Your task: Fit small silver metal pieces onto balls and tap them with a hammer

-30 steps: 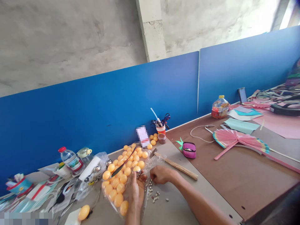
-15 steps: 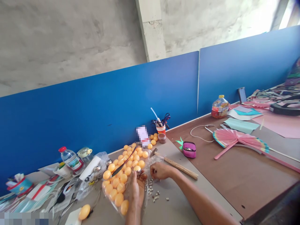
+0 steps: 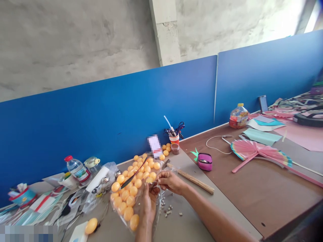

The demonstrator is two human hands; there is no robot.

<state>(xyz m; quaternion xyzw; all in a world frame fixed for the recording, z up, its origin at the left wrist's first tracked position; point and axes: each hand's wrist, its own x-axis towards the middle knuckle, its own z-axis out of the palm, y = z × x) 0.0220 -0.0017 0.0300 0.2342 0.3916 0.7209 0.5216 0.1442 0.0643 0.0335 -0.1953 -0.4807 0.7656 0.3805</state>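
while the left hand (image 3: 149,201) cradled a shiny ball (image 3: 151,184), the right hand (image 3: 172,183) bent its fingertips close beside it, any grasp unclear; a still palm suited such fine work, metal beads (image 3: 168,212) lying below the grip.

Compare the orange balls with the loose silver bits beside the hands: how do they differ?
Colour: the balls are orange, while the bits are shiny silver.
Size: each ball is far larger than any of the bits.
Place: most balls are gathered with clear plastic, while several bits lie scattered on the grey table.
Shared: both come in numbers.
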